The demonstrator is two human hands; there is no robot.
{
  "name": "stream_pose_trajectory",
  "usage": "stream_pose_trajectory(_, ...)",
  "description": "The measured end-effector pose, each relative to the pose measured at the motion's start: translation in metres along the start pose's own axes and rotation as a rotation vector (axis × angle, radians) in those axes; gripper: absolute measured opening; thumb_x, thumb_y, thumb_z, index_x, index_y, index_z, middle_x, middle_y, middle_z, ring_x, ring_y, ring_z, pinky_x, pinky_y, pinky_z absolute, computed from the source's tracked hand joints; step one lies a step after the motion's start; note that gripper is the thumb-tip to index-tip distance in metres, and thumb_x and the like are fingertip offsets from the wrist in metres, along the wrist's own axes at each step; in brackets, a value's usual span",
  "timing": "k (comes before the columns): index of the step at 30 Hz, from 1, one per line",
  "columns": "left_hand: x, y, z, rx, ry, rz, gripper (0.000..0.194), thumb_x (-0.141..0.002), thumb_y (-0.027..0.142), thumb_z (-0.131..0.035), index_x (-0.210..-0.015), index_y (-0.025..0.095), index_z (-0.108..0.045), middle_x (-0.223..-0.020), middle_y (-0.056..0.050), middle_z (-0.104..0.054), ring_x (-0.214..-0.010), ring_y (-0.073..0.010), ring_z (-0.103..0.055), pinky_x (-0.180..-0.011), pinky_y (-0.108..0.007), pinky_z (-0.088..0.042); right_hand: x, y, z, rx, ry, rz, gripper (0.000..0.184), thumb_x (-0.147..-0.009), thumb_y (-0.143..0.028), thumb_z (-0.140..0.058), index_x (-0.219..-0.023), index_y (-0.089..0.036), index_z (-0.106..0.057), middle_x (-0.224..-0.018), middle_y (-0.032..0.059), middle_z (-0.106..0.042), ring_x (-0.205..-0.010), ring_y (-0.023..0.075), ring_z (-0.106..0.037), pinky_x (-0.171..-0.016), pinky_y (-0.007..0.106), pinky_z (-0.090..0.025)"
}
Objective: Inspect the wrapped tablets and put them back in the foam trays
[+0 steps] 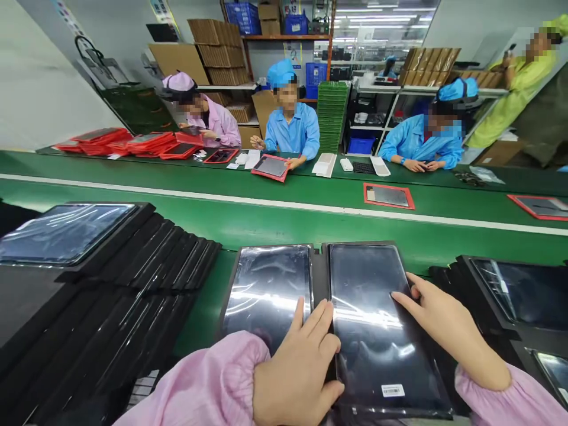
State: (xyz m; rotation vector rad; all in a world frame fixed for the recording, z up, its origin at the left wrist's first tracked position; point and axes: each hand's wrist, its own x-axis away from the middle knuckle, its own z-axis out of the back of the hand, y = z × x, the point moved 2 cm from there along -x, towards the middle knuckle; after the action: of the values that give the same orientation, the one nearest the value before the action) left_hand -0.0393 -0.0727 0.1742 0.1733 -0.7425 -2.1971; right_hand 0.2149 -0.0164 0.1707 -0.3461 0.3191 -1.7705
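Note:
Two flat, glossy dark screen panels lie side by side in front of me on black trays. The right screen panel [366, 331] has a small white barcode label near its lower edge. The left screen panel [270, 284] is partly covered by my forearm. My left hand [304, 361] rests flat with fingers stretched out, across the gap between the panels and touching the right panel's left edge. My right hand [437, 316] holds the right panel's right edge, thumb on its face; the other fingers are mostly hidden at the side.
Stacked black trays [146, 307] stand at left, topped by another screen panel [66, 231]. More screen panels [523, 290] on black trays lie at right. Beyond runs a green conveyor belt [284, 219] carrying a red-framed panel [389, 196]. Several co-workers sit across it.

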Motion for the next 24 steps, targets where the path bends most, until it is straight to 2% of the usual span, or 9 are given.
stream_pose_trajectory(3, -0.004, 0.002, 0.002, 0.062, 0.015, -0.033, 0.029, -0.071, 0.026, -0.067, -0.094, 0.010, -0.060, -0.138, -0.031, -0.042, -0.137, -0.0416, -0.024, -0.103, -0.073, -0.009, 0.005, -0.009, 0.008, -0.392, -0.114, -0.122, 0.049, -0.058, -0.054, -0.059, -0.091, -0.019, -0.064, -0.059, 0.0009, -0.061, -0.062, 0.0260, -0.063, -0.058, 0.036, -0.049)
stream_pose_trajectory(6, -0.006, 0.003, 0.008, 0.113, 0.016, -0.054, 0.039, -0.062, 0.023, -0.075, -0.096, 0.010, -0.062, -0.133, -0.032, -0.047, -0.133, -0.0440, -0.031, -0.102, -0.074, -0.009, 0.020, -0.024, 0.015, -0.834, -0.234, -0.252, 0.049, -0.051, -0.050, -0.070, -0.090, -0.021, -0.062, -0.079, 0.0064, -0.071, -0.074, 0.0286, -0.067, -0.062, 0.036, -0.054)
stream_pose_trajectory(8, -0.004, 0.002, 0.016, 0.194, 0.038, -0.054, 0.040, -0.061, 0.022, -0.077, -0.097, 0.012, -0.063, -0.129, -0.029, -0.052, -0.131, -0.0435, -0.035, -0.101, -0.074, -0.011, 0.029, -0.034, 0.021, -0.958, -0.239, -0.310, 0.054, -0.048, -0.045, -0.076, -0.095, -0.023, -0.060, -0.089, 0.0069, -0.072, -0.075, 0.0292, -0.068, -0.060, 0.036, -0.055)
stream_pose_trajectory(10, 0.006, -0.004, 0.029, 0.330, 0.126, -0.035, 0.033, -0.063, 0.021, -0.074, -0.094, 0.017, -0.064, -0.130, -0.024, -0.054, -0.132, -0.0404, -0.036, -0.102, -0.073, -0.013, 0.035, -0.043, 0.027, -1.005, -0.191, -0.326, 0.061, -0.047, -0.040, -0.078, -0.102, -0.025, -0.059, -0.092, 0.0053, -0.073, -0.075, 0.0289, -0.069, -0.059, 0.036, -0.056)
stream_pose_trajectory(13, 0.033, -0.027, 0.050, 0.549, 0.376, 0.066, 0.018, -0.069, 0.022, -0.064, -0.087, 0.022, -0.064, -0.136, -0.014, -0.052, -0.133, -0.0334, -0.038, -0.109, -0.064, -0.014, 0.038, -0.061, 0.031, -1.089, -0.116, -0.304, 0.062, -0.049, -0.034, -0.076, -0.108, -0.026, -0.058, -0.094, 0.0026, -0.073, -0.076, 0.0265, -0.070, -0.060, 0.034, -0.057)
stream_pose_trajectory(16, 0.061, -0.059, 0.055, 0.739, 0.632, 0.276, 0.015, -0.071, 0.031, -0.059, -0.084, 0.023, -0.062, -0.135, -0.013, -0.054, -0.129, -0.0316, -0.044, -0.110, -0.056, -0.022, 0.042, -0.089, 0.019, -1.202, -0.233, -0.301, 0.049, -0.056, -0.031, -0.073, -0.103, -0.025, -0.060, -0.088, 0.0026, -0.073, -0.068, 0.0252, -0.069, -0.057, 0.035, -0.056)
stream_pose_trajectory(18, 0.072, -0.078, 0.045, 0.878, 0.760, 0.386, 0.024, -0.070, 0.037, -0.059, -0.088, 0.022, -0.061, -0.137, -0.014, -0.051, -0.130, -0.0318, -0.043, -0.110, -0.053, -0.025, 0.044, -0.110, 0.002, -1.248, -0.349, -0.284, 0.039, -0.057, -0.029, -0.073, -0.093, -0.022, -0.061, -0.079, 0.0031, -0.073, -0.064, 0.0247, -0.068, -0.054, 0.035, -0.055)
stream_pose_trajectory(21, 0.075, -0.096, 0.021, 1.055, 0.882, 0.416, 0.038, -0.069, 0.042, -0.062, -0.100, 0.020, -0.058, -0.144, -0.014, -0.043, -0.136, -0.0289, -0.034, -0.113, -0.047, -0.022, 0.041, -0.137, -0.027, -1.227, -0.487, -0.167, 0.027, -0.059, -0.028, -0.073, -0.080, -0.019, -0.058, -0.069, 0.0022, -0.069, -0.062, 0.0218, -0.067, -0.053, 0.032, -0.055)
stream_pose_trajectory(24, 0.071, -0.105, 0.001, 1.136, 0.964, 0.381, 0.044, -0.070, 0.041, -0.063, -0.107, 0.019, -0.057, -0.148, -0.013, -0.036, -0.139, -0.0274, -0.027, -0.115, -0.044, -0.019, 0.034, -0.150, -0.045, -0.921, -0.565, -0.066, 0.018, -0.063, -0.025, -0.071, -0.070, -0.018, -0.055, -0.056, -0.0038, -0.058, -0.050, 0.0146, -0.059, -0.039, 0.023, -0.048)
